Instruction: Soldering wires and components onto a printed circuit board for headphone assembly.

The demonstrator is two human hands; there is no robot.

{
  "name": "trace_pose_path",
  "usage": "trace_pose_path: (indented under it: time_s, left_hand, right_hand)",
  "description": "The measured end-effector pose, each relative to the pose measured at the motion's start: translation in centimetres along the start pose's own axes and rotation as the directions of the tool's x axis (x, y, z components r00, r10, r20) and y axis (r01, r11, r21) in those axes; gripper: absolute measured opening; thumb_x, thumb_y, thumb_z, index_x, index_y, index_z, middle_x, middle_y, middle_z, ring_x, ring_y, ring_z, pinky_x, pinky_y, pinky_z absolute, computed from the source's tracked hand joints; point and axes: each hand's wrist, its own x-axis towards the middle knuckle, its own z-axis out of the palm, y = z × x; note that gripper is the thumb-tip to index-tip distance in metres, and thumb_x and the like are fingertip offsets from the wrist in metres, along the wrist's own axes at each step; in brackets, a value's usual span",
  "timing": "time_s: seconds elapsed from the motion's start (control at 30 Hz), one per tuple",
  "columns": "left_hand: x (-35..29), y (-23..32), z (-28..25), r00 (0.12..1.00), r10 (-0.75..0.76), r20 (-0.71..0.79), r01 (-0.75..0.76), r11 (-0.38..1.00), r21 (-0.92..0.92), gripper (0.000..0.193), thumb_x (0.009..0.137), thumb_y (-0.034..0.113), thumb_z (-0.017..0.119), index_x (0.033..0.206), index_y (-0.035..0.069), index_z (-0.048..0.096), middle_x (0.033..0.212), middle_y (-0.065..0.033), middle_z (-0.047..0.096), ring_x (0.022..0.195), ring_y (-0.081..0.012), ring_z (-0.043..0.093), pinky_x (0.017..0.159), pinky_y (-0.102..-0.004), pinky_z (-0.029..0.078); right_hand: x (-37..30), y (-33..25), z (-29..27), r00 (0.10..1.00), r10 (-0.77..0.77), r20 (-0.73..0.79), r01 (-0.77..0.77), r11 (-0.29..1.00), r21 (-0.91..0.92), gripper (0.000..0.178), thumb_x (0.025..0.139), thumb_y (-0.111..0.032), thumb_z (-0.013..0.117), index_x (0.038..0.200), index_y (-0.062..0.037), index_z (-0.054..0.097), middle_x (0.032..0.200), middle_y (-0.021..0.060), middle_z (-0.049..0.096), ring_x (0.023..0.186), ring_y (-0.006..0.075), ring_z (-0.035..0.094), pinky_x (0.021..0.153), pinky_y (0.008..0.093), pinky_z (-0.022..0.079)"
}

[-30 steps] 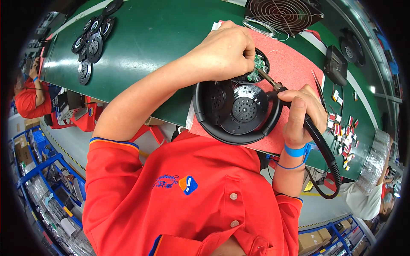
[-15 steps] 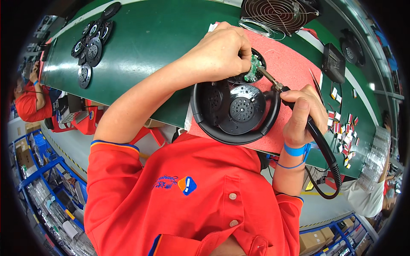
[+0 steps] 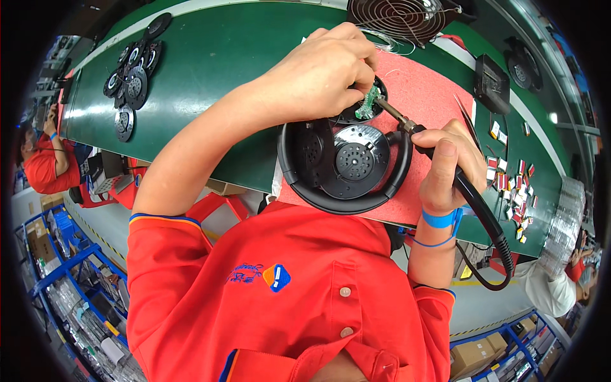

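A black pair of headphones [image 3: 344, 204] lies on a pink foam mat [image 3: 434, 86], with its round inner parts exposed. At the far ear cup sits a small green circuit board [image 3: 367, 106]. My left hand [image 3: 334, 71] is bent over that cup, its thumb and fingers pinched at the board's edge; whatever they hold is hidden. In my right hand [image 3: 453, 167] is a soldering iron [image 3: 470, 194], gripped like a pen. Its metal tip reaches the right side of the board; whether it touches cannot be told.
Black round speaker plates [image 3: 135, 86] lie at the table's left. A fan with a wire guard [image 3: 404, 16] stands at the back, near thin white wires [image 3: 388, 43]. On the right are tweezers [image 3: 466, 116], a black tray [image 3: 491, 86] and several small red-and-white pieces [image 3: 512, 188].
The view has shifted slightly, so the headphones and mat appear a little further left. Both hands keep their places at the board, the iron's tip still beside it.
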Motion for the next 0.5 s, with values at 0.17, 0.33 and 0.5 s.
trace_pose_path:
  time_s: [0.17,0.33,0.5]
  left_hand:
    - [0.23,0.08,-0.12,0.999,0.042,0.028,-0.044,0.997,0.056,0.006,0.069,0.009,0.067,0.071,0.004,0.065,0.096,-0.0041,0.059,0.103,-0.0236,0.05,0.088,-0.0367,0.041]
    - [0.37,0.3,-0.17,0.998,0.035,0.055,-0.039,0.997,0.072,0.005,0.068,0.009,0.067,0.07,0.005,0.065,0.097,-0.0036,0.059,0.104,-0.0232,0.05,0.086,-0.0371,0.04]
    - [0.37,0.21,-0.12,0.996,0.061,0.063,-0.066,0.994,0.087,0.006,0.067,0.009,0.067,0.071,0.005,0.065,0.096,-0.0031,0.059,0.104,-0.0231,0.05,0.086,-0.037,0.04]
  right_hand:
    - [0.15,-0.6,0.25,0.999,0.032,0.035,-0.032,0.999,-0.013,0.031,0.089,-0.014,0.05,0.07,0.0061,0.062,0.06,0.0098,0.057,0.05,0.0134,0.044,0.046,0.0262,0.031]
    - [0.05,-0.47,0.38,0.998,0.038,0.046,-0.037,0.999,-0.013,0.03,0.089,-0.015,0.05,0.07,0.0053,0.063,0.059,0.0091,0.056,0.05,0.0136,0.044,0.045,0.0263,0.031]
    - [0.18,-0.48,0.51,0.998,0.026,0.058,-0.024,0.999,-0.021,0.028,0.087,-0.013,0.051,0.07,0.0047,0.064,0.056,0.0077,0.053,0.049,0.0138,0.044,0.045,0.0266,0.031]
